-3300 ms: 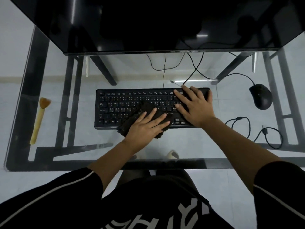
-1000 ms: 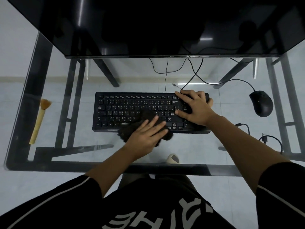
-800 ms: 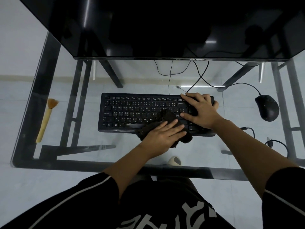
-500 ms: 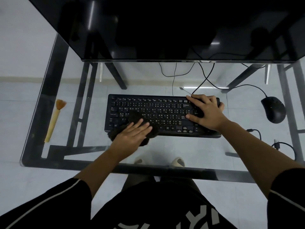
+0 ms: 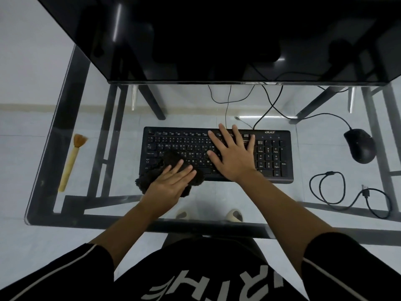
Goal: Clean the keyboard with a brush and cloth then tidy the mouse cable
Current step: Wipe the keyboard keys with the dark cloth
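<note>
1. Clear glass desk (image 5: pixel 65 161) on a black frame carries a flat black keyboard (image 5: pixel 217 155) at frame centre.
2. Left hand (image 5: pixel 171 184) presses a fuzzy dark cloth (image 5: pixel 171 160) flat-fingered on the keyboard's lower-left keys.
3. Right hand (image 5: pixel 233 155) lies splayed, grasping nothing, mid-keyboard.
4. Wooden brush (image 5: pixel 71 162) lies at left; a rounded mouse (image 5: pixel 360 145) and its looped cable (image 5: pixel 338 192) at right.

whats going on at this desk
A person is wiping a black keyboard with a dark cloth. Their left hand presses flat on the cloth at the keyboard's near left part, while the right hand rests flat on the keys further right. The brush lies apart on the left of the glass desk. The mouse sits to the right, its cable trailing loose towards the monitor.
</note>
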